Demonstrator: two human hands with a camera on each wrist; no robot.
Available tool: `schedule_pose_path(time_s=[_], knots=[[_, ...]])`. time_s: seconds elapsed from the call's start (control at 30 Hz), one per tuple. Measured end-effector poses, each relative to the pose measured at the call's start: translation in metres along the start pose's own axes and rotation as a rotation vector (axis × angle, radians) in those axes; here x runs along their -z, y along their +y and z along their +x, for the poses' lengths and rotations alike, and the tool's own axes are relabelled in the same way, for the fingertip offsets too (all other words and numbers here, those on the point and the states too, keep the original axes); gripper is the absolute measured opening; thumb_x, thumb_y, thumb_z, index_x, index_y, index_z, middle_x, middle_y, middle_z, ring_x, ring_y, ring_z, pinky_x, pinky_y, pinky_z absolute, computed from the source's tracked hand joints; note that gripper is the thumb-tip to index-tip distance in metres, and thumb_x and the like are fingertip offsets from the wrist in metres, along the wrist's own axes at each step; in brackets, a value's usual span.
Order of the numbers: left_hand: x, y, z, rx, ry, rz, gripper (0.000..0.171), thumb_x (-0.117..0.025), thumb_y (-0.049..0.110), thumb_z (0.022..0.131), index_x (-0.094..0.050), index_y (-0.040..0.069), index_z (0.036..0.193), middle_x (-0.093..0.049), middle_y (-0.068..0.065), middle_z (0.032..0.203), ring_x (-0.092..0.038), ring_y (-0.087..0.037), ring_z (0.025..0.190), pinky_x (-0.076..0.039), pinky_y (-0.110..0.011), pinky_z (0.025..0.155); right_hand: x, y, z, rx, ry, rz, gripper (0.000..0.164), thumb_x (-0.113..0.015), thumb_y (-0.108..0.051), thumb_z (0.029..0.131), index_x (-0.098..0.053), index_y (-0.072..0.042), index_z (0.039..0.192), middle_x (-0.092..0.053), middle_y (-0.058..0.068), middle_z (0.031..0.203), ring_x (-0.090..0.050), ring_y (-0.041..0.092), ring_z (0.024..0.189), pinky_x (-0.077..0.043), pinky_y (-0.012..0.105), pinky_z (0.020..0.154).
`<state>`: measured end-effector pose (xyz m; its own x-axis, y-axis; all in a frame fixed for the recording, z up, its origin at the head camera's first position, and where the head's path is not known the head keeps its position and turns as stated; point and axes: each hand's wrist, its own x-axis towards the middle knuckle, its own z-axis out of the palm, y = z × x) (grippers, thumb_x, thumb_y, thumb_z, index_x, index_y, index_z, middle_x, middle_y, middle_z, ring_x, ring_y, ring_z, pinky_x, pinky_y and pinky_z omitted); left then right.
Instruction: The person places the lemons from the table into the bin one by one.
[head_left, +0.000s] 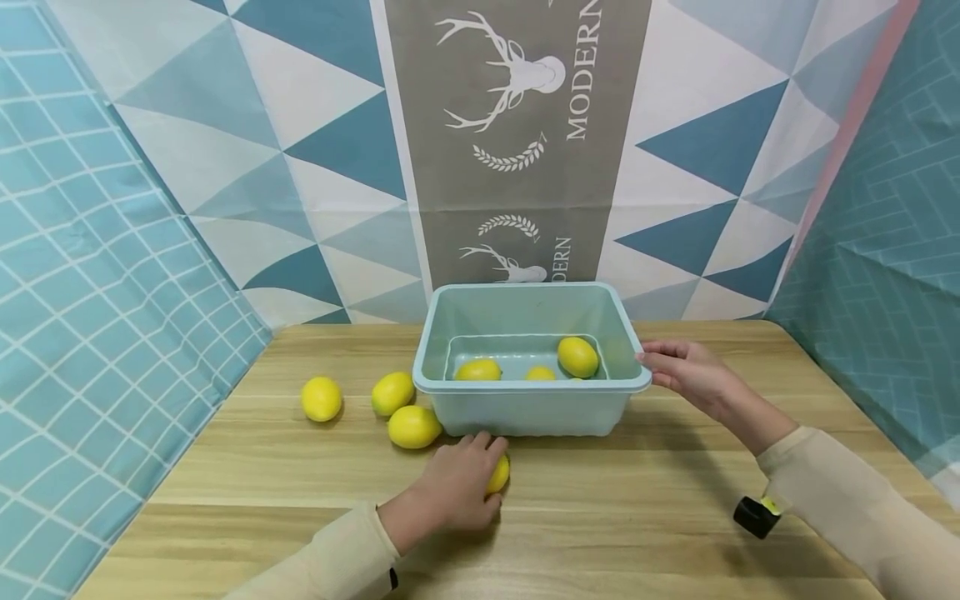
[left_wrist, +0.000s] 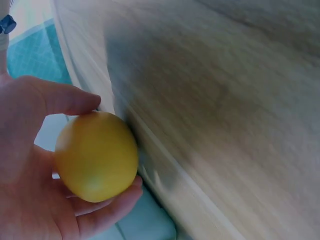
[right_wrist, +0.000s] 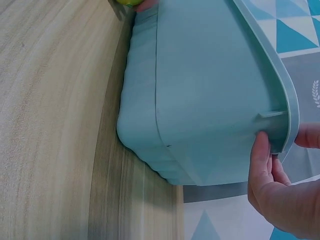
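My left hand (head_left: pixel 463 483) curls its fingers and thumb around a lemon (left_wrist: pixel 97 157), in front of the plastic bin. The head view shows only part of that lemon past the fingers. My right hand (head_left: pixel 693 375) pinches the right rim of the light blue bin (head_left: pixel 525 412), thumb on one side and fingers under the lip in the right wrist view. Inside the bin lie several lemons, one of them (head_left: pixel 577 357) in the right back area and another (head_left: pixel 478 369) at the left. The front wall partly hides them.
Left of the bin, two lemons sit close together, one (head_left: pixel 393 393) behind the other (head_left: pixel 414 427). A further lemon (head_left: pixel 321 398) lies apart, farther left on the wooden table (head_left: pixel 600 517). Patterned sheets (head_left: pixel 525 183) stand behind the table and at both sides.
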<state>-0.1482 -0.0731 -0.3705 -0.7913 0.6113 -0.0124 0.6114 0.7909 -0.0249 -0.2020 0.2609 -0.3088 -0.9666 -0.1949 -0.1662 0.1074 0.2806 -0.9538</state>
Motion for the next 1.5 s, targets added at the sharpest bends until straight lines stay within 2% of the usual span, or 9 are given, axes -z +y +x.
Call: schedule_pose_path(time_s=[0.13,0.37,0.57,0.73,1.0,1.27,1.5], knots=[[-0.001,0.001,0.000,-0.016,0.034,0.023,0.051,-0.071,0.034,0.077,-0.052,0.011,0.118,-0.056,-0.003,0.097,-0.057,-0.017,0.081,-0.050,-0.030,0.058,0.000,0.001,-0.001,0.011,-0.003,-0.003,0.065,-0.052,-0.027,0.099,-0.027,0.014,0.142,-0.043,0.016,0.134,-0.060,-0.007,0.092,-0.052,0.012,0.084],[0.001,0.004,-0.003,-0.032,0.055,0.080,0.053,-0.072,0.034,0.074,-0.052,0.012,0.117,-0.056,-0.003,0.096,-0.057,-0.017,0.081,-0.048,-0.029,0.054,0.002,0.000,-0.003,0.020,0.001,-0.008,0.064,-0.052,-0.027,0.099,-0.029,0.014,0.142,-0.050,0.004,0.122,-0.060,-0.006,0.092,-0.052,0.012,0.084],[0.005,0.005,-0.008,-0.060,0.099,0.107,0.052,-0.071,0.038,0.072,-0.053,0.013,0.114,-0.055,0.000,0.092,-0.055,-0.015,0.078,-0.043,-0.026,0.051,0.002,0.001,-0.002,0.026,-0.001,-0.015,0.063,-0.052,-0.027,0.099,-0.029,0.014,0.141,-0.049,0.006,0.125,-0.060,-0.006,0.092,-0.053,0.013,0.085],[0.010,0.010,-0.013,-0.085,0.096,0.115,0.053,-0.071,0.040,0.073,-0.053,0.014,0.116,-0.055,0.000,0.094,-0.055,-0.015,0.080,-0.044,-0.026,0.052,0.001,0.001,-0.002,0.015,0.000,-0.012,0.063,-0.053,-0.026,0.099,-0.029,0.013,0.141,-0.050,0.004,0.122,-0.060,-0.006,0.092,-0.053,0.013,0.085],[0.019,0.020,-0.018,-0.138,0.090,0.082,0.052,-0.072,0.040,0.073,-0.052,0.019,0.116,-0.054,0.003,0.094,-0.053,-0.011,0.080,-0.045,-0.023,0.057,0.003,0.003,0.000,0.021,-0.028,-0.014,0.064,-0.051,-0.025,0.100,-0.025,0.015,0.142,-0.048,0.009,0.126,-0.059,-0.007,0.093,-0.052,0.013,0.085],[0.028,0.027,-0.025,-0.190,0.065,0.034,0.052,-0.073,0.036,0.075,-0.051,0.020,0.119,-0.055,0.005,0.100,-0.052,-0.009,0.085,-0.044,-0.020,0.060,0.002,0.003,0.001,0.029,-0.042,-0.012,0.064,-0.049,-0.024,0.101,-0.022,0.015,0.143,-0.039,0.022,0.137,-0.058,-0.007,0.093,-0.051,0.011,0.084],[0.034,0.034,-0.028,-0.234,0.096,0.076,0.053,-0.074,0.036,0.074,-0.050,0.021,0.119,-0.054,0.005,0.101,-0.052,-0.010,0.087,-0.049,-0.021,0.066,0.002,0.004,0.001,0.032,-0.043,-0.023,0.063,-0.048,-0.024,0.101,-0.023,0.015,0.143,-0.040,0.021,0.136,-0.058,-0.007,0.093,-0.051,0.011,0.084]])
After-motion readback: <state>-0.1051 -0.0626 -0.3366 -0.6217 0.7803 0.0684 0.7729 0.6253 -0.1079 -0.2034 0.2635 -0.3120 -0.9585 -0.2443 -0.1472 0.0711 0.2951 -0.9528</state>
